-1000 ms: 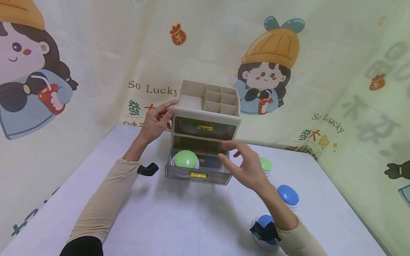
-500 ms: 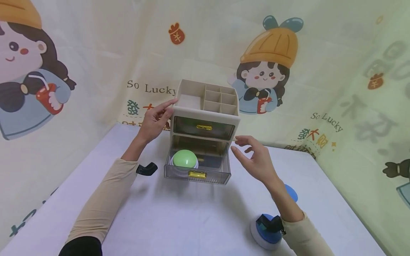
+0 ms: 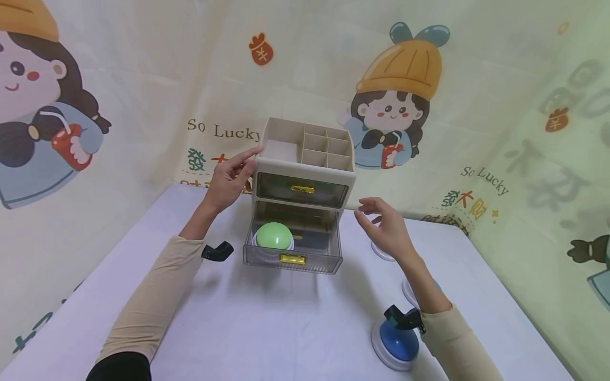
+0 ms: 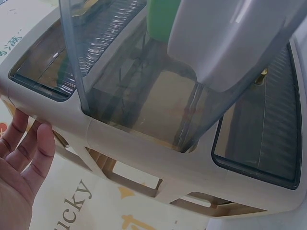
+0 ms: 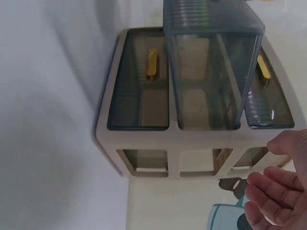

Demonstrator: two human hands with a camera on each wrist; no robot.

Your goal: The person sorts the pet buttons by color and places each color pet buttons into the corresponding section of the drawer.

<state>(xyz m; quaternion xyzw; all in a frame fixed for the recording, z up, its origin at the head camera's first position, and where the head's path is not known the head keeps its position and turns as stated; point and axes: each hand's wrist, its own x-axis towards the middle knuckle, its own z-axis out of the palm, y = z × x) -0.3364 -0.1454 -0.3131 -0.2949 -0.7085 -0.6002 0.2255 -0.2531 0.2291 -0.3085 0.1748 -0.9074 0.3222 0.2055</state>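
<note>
A cream desktop drawer organizer [image 3: 305,166] has a smoky see-through drawer [image 3: 316,264] pulled out between two closed ones. Inside that drawer, on its left side, sits a green dome-topped push button [image 3: 275,236] with a white base. My left hand [image 3: 227,182] touches the organizer's upper left side with its fingertips; the left wrist view shows the fingers [image 4: 44,143] at the side panel's edge. Apart from the organizer, to its right, my right hand [image 3: 385,225] hovers with relaxed fingers and nothing in them. The right wrist view shows its thumb [image 5: 283,142] close to the organizer's side.
A blue push button [image 3: 399,344] stands at the front right, under the right wrist's black camera mount [image 3: 404,318]. Another blue button's white base [image 3: 409,292] shows behind the forearm. A further white base [image 3: 381,252] peeks out below the right hand. Printed cloth [image 3: 305,63] hangs behind the table.
My right hand has moved right and slightly back, from over the open drawer's right edge to beside the organizer. The left hand stays on the organizer's side.
</note>
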